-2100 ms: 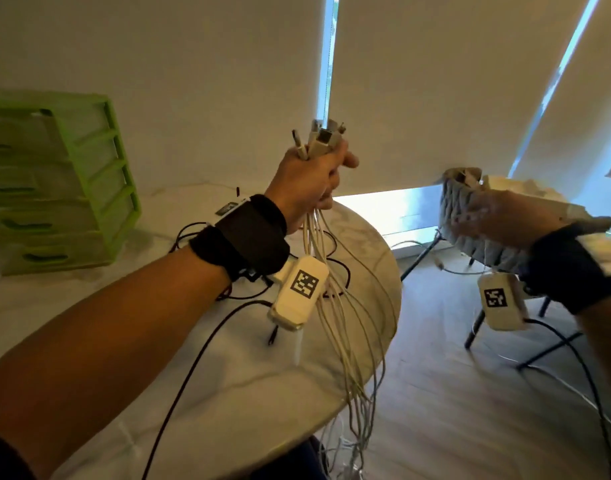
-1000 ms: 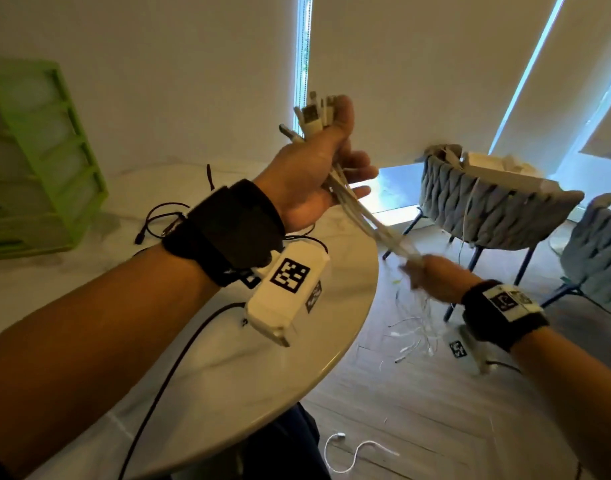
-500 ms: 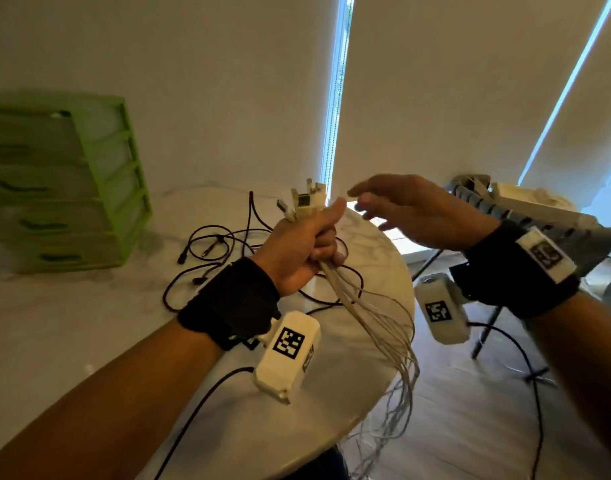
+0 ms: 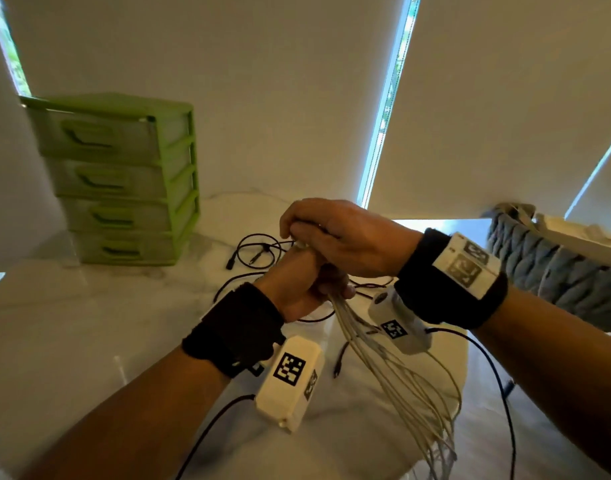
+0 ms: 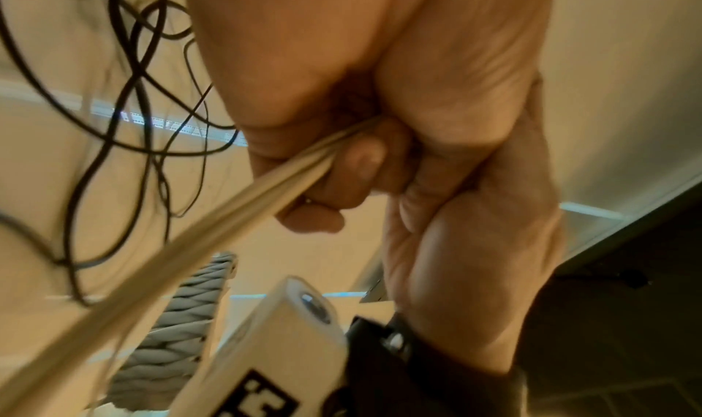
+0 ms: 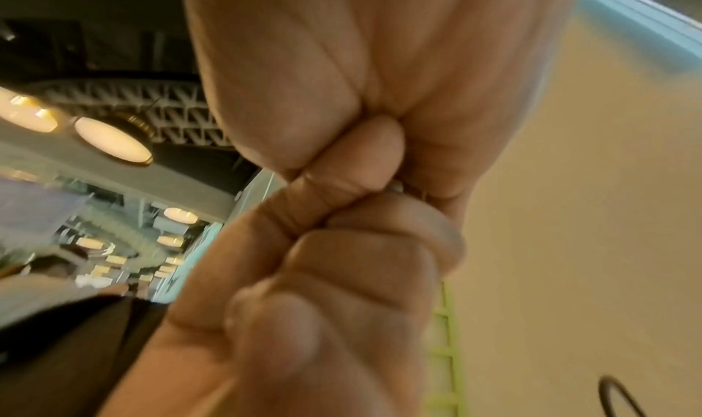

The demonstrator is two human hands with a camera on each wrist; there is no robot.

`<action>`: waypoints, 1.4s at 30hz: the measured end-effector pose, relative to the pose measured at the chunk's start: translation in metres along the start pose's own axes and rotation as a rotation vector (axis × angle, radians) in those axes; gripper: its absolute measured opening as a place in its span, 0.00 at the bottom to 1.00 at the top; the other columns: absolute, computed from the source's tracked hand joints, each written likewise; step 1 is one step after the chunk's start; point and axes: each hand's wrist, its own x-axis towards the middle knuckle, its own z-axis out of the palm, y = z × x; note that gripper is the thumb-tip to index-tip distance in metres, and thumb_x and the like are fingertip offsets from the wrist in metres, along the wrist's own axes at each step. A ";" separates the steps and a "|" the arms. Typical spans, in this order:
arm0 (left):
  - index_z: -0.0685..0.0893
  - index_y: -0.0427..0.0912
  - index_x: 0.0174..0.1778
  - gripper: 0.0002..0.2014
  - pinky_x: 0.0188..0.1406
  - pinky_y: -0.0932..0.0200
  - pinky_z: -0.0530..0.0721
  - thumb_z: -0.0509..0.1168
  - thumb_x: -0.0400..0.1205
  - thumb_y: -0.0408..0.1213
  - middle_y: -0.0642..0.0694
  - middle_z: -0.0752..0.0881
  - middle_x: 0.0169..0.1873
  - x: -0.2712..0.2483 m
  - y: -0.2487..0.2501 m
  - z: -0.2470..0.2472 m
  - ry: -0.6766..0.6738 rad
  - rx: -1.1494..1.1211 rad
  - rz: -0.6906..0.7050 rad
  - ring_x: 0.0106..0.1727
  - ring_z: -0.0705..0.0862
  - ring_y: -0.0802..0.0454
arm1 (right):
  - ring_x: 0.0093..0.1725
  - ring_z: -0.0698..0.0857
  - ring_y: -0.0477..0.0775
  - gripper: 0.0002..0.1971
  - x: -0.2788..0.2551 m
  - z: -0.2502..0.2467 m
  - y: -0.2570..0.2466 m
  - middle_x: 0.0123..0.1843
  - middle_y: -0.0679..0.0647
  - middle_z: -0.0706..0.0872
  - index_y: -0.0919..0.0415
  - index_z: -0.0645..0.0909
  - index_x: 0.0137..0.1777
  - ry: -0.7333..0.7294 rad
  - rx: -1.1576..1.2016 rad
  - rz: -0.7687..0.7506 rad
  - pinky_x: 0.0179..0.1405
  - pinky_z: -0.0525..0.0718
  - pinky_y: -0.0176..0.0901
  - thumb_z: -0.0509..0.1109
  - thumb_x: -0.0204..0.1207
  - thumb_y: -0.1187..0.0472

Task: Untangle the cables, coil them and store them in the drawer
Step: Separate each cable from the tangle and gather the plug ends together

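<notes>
My left hand [image 4: 304, 285] is closed in a fist round a bundle of white cables [image 4: 394, 382], just above the white marble table [image 4: 89, 341]. The strands fan out below the fist and hang past the table's front right edge. My right hand [image 4: 335, 237] lies over the top of that fist, its fingers curled down over the plug ends and hiding them. In the left wrist view the white cables [image 5: 228, 216] leave the left hand [image 5: 361, 168] as a tight bunch. In the right wrist view a metal plug tip [image 6: 397, 187] peeks out between right hand [image 6: 342, 78] and left hand [image 6: 342, 273].
A green drawer unit [image 4: 124, 188] stands at the table's back left by the wall. Loose black cables [image 4: 259, 251] lie tangled on the table behind my hands. A grey woven chair [image 4: 546, 271] stands to the right, off the table.
My right hand, half a second ago open in the air beside the plugs, has come down onto the top of the left fist and closed over the plug ends. The left hand keeps its grip.
</notes>
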 end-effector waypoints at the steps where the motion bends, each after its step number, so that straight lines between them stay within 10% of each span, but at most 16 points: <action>1: 0.73 0.40 0.36 0.11 0.27 0.58 0.80 0.53 0.85 0.30 0.46 0.61 0.23 -0.001 0.005 -0.005 0.010 0.009 0.001 0.21 0.63 0.56 | 0.44 0.80 0.41 0.07 0.003 -0.001 -0.002 0.45 0.42 0.80 0.55 0.76 0.54 -0.014 -0.004 -0.012 0.43 0.78 0.30 0.56 0.86 0.60; 5: 0.76 0.39 0.37 0.13 0.25 0.62 0.77 0.52 0.86 0.29 0.48 0.65 0.23 -0.006 0.021 -0.027 0.050 0.010 0.086 0.20 0.66 0.59 | 0.40 0.78 0.43 0.07 0.017 0.000 -0.009 0.44 0.44 0.77 0.55 0.70 0.53 -0.036 0.074 -0.084 0.40 0.77 0.36 0.52 0.86 0.54; 9: 0.80 0.44 0.43 0.11 0.24 0.61 0.77 0.57 0.85 0.43 0.47 0.74 0.29 -0.009 0.021 -0.038 0.112 0.022 0.116 0.28 0.71 0.55 | 0.61 0.81 0.48 0.19 0.028 0.009 -0.010 0.64 0.51 0.78 0.57 0.69 0.71 -0.113 0.066 -0.020 0.59 0.83 0.44 0.51 0.87 0.49; 15: 0.80 0.40 0.45 0.09 0.17 0.66 0.64 0.55 0.85 0.31 0.56 0.59 0.14 -0.010 0.040 -0.069 0.127 -0.027 0.075 0.14 0.57 0.62 | 0.66 0.77 0.40 0.19 0.030 -0.006 0.013 0.71 0.46 0.77 0.50 0.69 0.76 0.137 0.242 0.156 0.61 0.77 0.34 0.52 0.88 0.51; 19: 0.73 0.42 0.33 0.12 0.16 0.66 0.67 0.62 0.79 0.43 0.56 0.59 0.13 -0.012 0.045 -0.097 0.171 -0.069 0.095 0.12 0.57 0.62 | 0.46 0.78 0.35 0.12 0.025 0.015 0.040 0.47 0.35 0.79 0.50 0.80 0.64 -0.182 -0.065 0.271 0.55 0.77 0.41 0.61 0.85 0.52; 23: 0.64 0.46 0.21 0.22 0.17 0.65 0.69 0.64 0.77 0.48 0.55 0.59 0.12 -0.011 0.047 -0.113 0.175 -0.113 0.083 0.12 0.57 0.60 | 0.53 0.82 0.48 0.17 0.023 0.057 0.051 0.55 0.45 0.83 0.51 0.82 0.64 -0.636 -0.263 0.394 0.62 0.80 0.45 0.67 0.80 0.45; 34: 0.63 0.47 0.23 0.23 0.20 0.63 0.70 0.66 0.76 0.52 0.55 0.58 0.14 -0.002 0.033 -0.129 0.294 -0.114 0.052 0.14 0.57 0.59 | 0.42 0.79 0.43 0.07 0.040 0.081 0.063 0.43 0.45 0.82 0.54 0.84 0.52 -0.822 -0.159 0.417 0.44 0.76 0.34 0.70 0.79 0.54; 38: 0.66 0.46 0.26 0.21 0.19 0.63 0.69 0.64 0.81 0.50 0.55 0.59 0.14 0.002 0.031 -0.133 0.366 -0.135 0.056 0.14 0.57 0.59 | 0.43 0.83 0.47 0.06 0.039 0.068 0.063 0.46 0.52 0.86 0.57 0.81 0.52 -0.652 -0.129 0.409 0.44 0.78 0.36 0.64 0.82 0.58; 42: 0.67 0.46 0.29 0.19 0.18 0.65 0.67 0.66 0.80 0.49 0.55 0.58 0.13 0.005 0.029 -0.131 0.418 -0.172 0.071 0.13 0.56 0.60 | 0.35 0.87 0.47 0.06 0.044 0.036 0.055 0.38 0.52 0.88 0.51 0.75 0.46 -0.160 0.256 0.379 0.37 0.85 0.37 0.61 0.85 0.60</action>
